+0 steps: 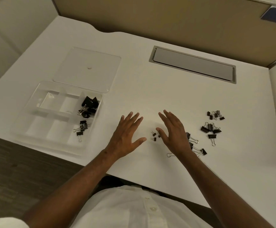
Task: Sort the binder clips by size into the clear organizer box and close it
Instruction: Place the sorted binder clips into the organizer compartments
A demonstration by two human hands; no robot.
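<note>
organizer box [35,102]: left on table [150,99]
lid [87,68]: just behind box
loose clips [211,128]: right
tiny clips [154,136]: between hands

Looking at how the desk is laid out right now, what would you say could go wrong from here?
1. The tiny binder clips lie between the open left hand and right hand; a sweep might scatter them.
2. The right forearm partly covers a pile of medium clips, which may get dragged.
3. The organizer box sits near the desk edge, its lid off; a nudge could spill its clips.
</note>
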